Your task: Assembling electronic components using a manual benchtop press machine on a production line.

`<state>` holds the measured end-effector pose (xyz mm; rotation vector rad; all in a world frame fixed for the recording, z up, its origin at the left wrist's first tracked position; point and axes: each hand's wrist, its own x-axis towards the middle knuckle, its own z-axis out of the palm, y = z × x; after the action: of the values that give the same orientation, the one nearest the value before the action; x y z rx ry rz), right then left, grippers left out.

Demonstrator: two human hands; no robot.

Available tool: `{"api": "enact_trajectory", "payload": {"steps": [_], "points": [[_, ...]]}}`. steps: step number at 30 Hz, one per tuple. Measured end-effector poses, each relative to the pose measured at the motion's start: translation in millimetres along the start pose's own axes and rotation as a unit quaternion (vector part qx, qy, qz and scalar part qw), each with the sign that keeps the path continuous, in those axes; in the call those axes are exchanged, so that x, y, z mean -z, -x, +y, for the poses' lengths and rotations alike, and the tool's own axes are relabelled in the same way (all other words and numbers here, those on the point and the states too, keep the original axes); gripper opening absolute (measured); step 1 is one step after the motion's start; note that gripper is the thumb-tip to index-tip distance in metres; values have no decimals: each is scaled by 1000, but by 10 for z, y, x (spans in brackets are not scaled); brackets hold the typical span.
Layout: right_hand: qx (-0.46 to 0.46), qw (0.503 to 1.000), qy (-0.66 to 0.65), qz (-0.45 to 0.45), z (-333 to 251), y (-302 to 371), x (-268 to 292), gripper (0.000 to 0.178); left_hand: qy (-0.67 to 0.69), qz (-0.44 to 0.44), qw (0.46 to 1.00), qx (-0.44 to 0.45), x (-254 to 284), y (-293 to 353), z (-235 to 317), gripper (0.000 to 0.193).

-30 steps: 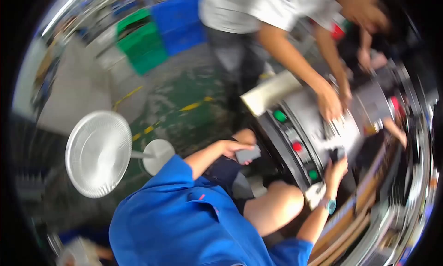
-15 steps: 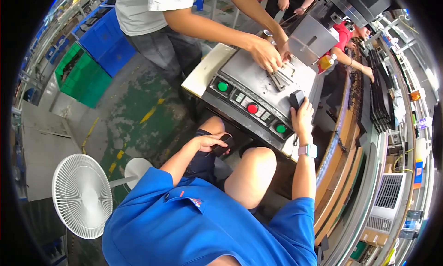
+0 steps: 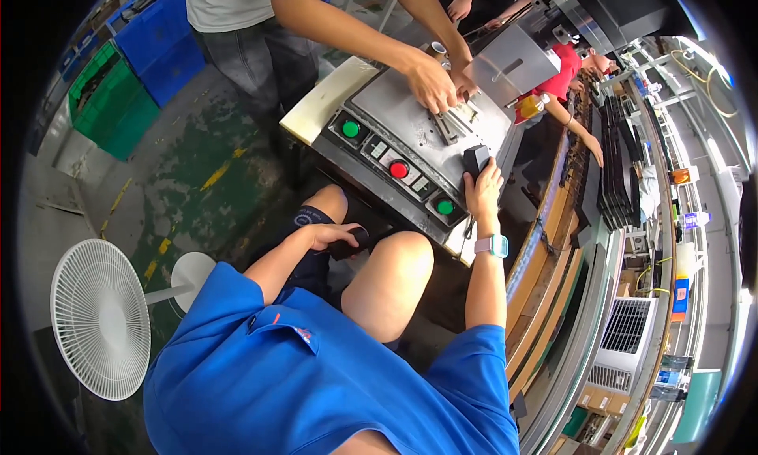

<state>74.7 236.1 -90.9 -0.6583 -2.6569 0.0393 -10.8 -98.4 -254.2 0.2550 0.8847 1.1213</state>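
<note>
Right hand point(image 3: 483, 188) gripping a small black block point(image 3: 474, 160) on the grey worktop point(image 3: 395, 112), left hand point(image 3: 328, 235) curled around a dark object point(image 3: 353, 242) on the lap, green button point(image 3: 445, 207) beside the right hand, red button point(image 3: 399, 169) further left

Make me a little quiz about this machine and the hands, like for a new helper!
1. What colour is the middle button on the control panel? A green, B red, C yellow.
2. True or false: the right hand rests on the white fan.
3. Fill in: the left hand holds a small dark thing over the person's ____.
Key: 1 B; 2 false, it grips a black block; 3 lap.
</note>
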Motion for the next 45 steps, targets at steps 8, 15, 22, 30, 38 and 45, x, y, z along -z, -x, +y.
{"api": "enact_trajectory", "payload": {"steps": [8, 15, 22, 30, 38, 45], "points": [[-5, 1000, -7, -5, 19, 32, -6, 75, -172, 57, 983, 3, -85, -215, -78, 73], [14, 1000, -8, 11, 114, -6, -31, 75, -449, -4, 893, -22, -203, -465, -388, 104], [24, 999, -25, 4, 34, 13, -77, 76, -433, -58, 896, -84, 158, -684, -853, 58], [11, 999, -34, -3, -56, -28, 2, 75, -475, 1, 873, -106, 396, -969, -1164, 96], [-52, 998, -29, -14, -78, 55, 82, 75, -608, 15, 718, -338, 525, -1330, -1326, 84], [-83, 995, 20, -50, 58, 100, 130, 75, -497, -62, 856, -129, 267, -1123, -974, 77]]}}
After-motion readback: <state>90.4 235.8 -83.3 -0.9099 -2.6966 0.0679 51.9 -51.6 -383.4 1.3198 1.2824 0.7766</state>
